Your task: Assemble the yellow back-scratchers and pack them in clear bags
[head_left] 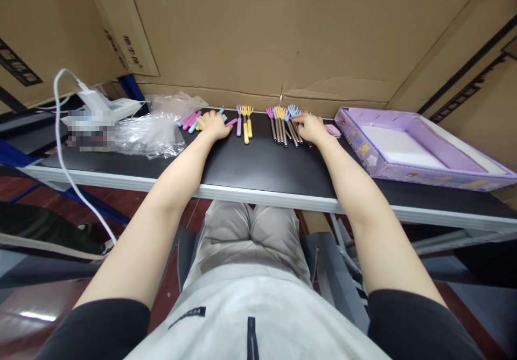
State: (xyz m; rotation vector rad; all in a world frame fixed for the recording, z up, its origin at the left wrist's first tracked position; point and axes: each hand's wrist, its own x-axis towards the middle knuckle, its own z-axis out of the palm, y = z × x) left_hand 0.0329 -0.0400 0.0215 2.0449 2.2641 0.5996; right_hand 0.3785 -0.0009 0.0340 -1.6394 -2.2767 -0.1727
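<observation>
My left hand (215,125) lies on a loose pile of pink, blue and yellow handles (191,120) at the back of the black table (258,168); its fingers curl over them, and one pink piece pokes out at its right. My right hand (310,127) rests on a row of several small back scratchers (283,123) with metal shafts and coloured claw heads, fingers bent over their right end. Between the hands lie a purple and two yellow scratchers (244,120), untouched.
Crumpled clear plastic bags (155,128) lie left of the handles, with a white charger and cable (93,100) beyond. A purple cardboard box tray (420,147) sits at the right. Cardboard sheets (283,31) wall the back. My knees are under the table edge.
</observation>
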